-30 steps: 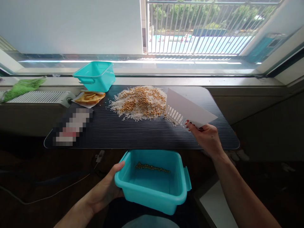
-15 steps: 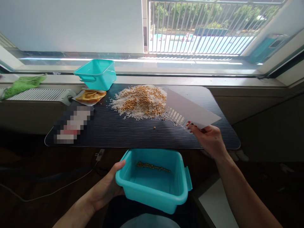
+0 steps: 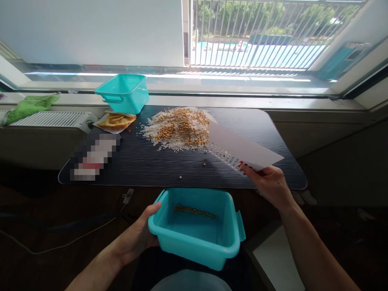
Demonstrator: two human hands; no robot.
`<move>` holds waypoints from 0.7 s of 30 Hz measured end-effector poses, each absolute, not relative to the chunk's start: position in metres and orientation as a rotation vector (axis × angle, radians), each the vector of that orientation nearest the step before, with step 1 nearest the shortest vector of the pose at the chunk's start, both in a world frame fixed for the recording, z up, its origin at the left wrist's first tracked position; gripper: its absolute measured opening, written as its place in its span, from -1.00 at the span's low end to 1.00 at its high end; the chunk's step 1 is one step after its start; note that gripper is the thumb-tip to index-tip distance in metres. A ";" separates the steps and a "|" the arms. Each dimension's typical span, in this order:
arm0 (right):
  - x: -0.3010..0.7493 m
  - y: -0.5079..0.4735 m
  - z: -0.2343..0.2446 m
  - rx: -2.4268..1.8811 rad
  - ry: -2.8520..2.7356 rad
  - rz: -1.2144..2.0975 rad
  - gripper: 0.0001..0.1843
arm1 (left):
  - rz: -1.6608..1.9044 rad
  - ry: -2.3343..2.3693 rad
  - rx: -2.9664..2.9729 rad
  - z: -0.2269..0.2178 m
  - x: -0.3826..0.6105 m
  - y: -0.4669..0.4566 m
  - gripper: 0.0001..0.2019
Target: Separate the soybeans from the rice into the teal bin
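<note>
At the near edge of the bench point(image 3: 151, 167), on my side of it, my left hand point(image 3: 144, 228) supports the tub point(image 3: 190, 250) by its left end. The thumb lies on the rim; the fingers are curled under the outer wall and are largely hidden. The tub is turquoise, open at the top and slightly tilted, with a row of beans point(image 3: 195, 211) along the far side of its floor. My right hand point(image 3: 274, 184) is closed on the near right part of the white scoop point(image 3: 244, 145), fingertips beside the slots and the thumb hidden from view. The scoop is tilted, slotted side toward me, with its far left end at the right edge of the pile point(image 3: 178, 129). Beans and grains show at the slots; I cannot tell whether the scoop touches the bench. The pile consists of yellow beans mixed with white grains and occupies the rear middle of the bench. Between the pile and the tub, single loose beans point(image 3: 180, 177) lie on the dark surface. At the rear left corner stands the second tub point(image 3: 136, 100), beside a yellow item point(image 3: 117, 120) on a white sheet. A pixelated object point(image 3: 95, 157) lies nearer me on the left. Beyond the bench's left end, a green cloth point(image 3: 33, 107) lies over the radiator point(image 3: 57, 120).
</note>
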State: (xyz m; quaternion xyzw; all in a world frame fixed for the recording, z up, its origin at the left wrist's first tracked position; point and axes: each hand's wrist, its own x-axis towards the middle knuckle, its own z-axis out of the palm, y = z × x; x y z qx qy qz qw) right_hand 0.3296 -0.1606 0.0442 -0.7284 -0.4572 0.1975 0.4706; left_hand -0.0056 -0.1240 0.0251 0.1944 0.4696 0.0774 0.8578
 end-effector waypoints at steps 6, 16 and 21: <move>0.325 -0.166 0.045 -1.745 -1.281 0.578 -0.72 | 0.171 0.963 0.414 0.023 -0.007 -0.125 -0.30; 0.305 -0.163 0.051 -1.558 -1.478 0.805 -0.71 | 0.171 0.950 0.413 0.020 -0.013 -0.124 -0.28; 0.276 -0.138 0.048 -1.486 -1.654 0.881 -0.74 | 0.201 0.996 0.404 0.024 -0.025 -0.125 -0.26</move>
